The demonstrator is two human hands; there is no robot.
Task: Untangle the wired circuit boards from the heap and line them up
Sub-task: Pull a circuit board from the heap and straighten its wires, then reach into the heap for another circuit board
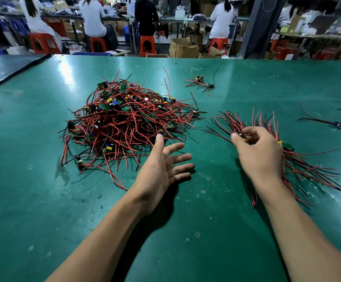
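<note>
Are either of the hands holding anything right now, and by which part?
Left hand is open and holds nothing. Right hand pinches a small wired board by its component end, over the lined-up bundle.

Workshop floor beyond a green worktop (206, 231)

People in white tops (92, 17) sit with their backs turned on orange stools (147, 45) at long benches (185, 20), a person in black (146, 15) among them. Open cardboard boxes (182, 48) stand on the floor near a dark pillar (261, 27). At far right a cluttered shelf (318, 34) holds what may be cartons, though they are blurred.
</note>
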